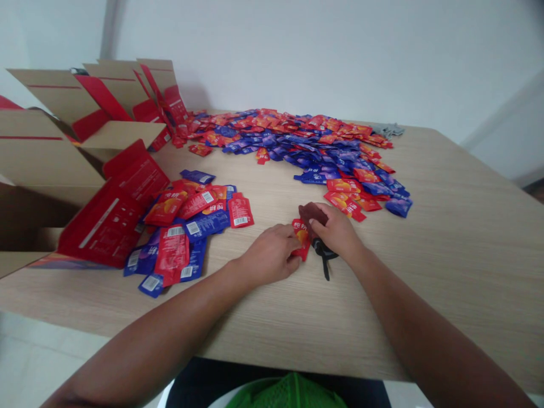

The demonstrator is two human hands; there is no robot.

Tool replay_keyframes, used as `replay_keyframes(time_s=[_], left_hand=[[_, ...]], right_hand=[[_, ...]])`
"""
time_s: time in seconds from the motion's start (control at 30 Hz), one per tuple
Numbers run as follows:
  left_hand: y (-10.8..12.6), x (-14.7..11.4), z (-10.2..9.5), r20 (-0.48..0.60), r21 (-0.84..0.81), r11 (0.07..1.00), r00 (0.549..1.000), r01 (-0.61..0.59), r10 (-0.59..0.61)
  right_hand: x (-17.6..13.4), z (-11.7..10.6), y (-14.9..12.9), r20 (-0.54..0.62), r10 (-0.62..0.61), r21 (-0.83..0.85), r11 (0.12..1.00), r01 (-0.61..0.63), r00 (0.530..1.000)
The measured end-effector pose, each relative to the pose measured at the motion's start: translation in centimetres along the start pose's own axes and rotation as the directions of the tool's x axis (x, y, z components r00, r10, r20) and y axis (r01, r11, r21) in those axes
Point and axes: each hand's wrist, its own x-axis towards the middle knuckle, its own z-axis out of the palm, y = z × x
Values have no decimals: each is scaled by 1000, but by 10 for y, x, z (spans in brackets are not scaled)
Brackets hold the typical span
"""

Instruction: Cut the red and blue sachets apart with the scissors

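While left hand (272,253) rests curled fingers on the red sachet (301,233) lying tabled, pinch unclear, right hand (340,230) grips a brown object (309,214) at its edge; apparently positioning; next calls for steadiness.

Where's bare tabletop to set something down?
Biggest bare patch of table: right of the right hand, out to the table's right edge. Smaller: between left hand and front edge; between left packet pile and back heap. Crowded: back, under heap; left, cartons and pile.

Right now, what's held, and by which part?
Right hand: the maroon item, by its right side. Left hand: touches the red sachet at its left edge; gripped or pressed, unclear.
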Motion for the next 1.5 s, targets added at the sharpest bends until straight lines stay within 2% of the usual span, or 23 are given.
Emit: replay_keyframes(time_s=[0.17,0.37,0.67,0.77,0.9,1.0,1.1,1.17,1.23,1.33,1.4,1.5], left_hand=[[1,1,-4,10,1,1000,1000,-23,23],[-1,4,-5,78,-70,983,981,-172,177],[-6,0,7,85,-15,984,980,-179,180],[-7,-2,3,118,-6,989,982,-149,149],[-7,-3,-6,83,46,997,995,-54,50],[-8,-2,-9,49,112,993,998,34,-39],[-7,0,-7,3,189,971,989,144,-147],[-7,1,-3,-10,210,953,975,220,-223],[-7,2,1,-4,181,944,960,276,-280],[-9,1,6,9,101,949,954,298,-301],[-10,0,7,12,75,955,958,286,-288],[-10,-2,6,16,86,957,960,276,-278]], right_hand=[[-1,0,-1,-12,13,-5,1000,-13,1000],[-1,-2,-2,-18,-4,15,1000,4,1000],[-2,-2,-5,4,-22,44,999,21,1000],[-3,-2,-5,-32,0,25,1000,1,999],[-1,-6,3,-155,64,-28,997,-69,986],[1,-10,6,-250,115,38,993,-109,961],[-2,-13,-4,-301,117,104,991,-89,946],[-6,-13,-15,-242,67,158,987,-29,968],[-12,-11,-26,-112,-46,195,979,67,993],[-18,-7,-34,88,-221,182,962,203,971],[-18,-4,-34,128,-251,144,962,232,959],[-15,-1,-29,116,-243,54,970,239,963]])
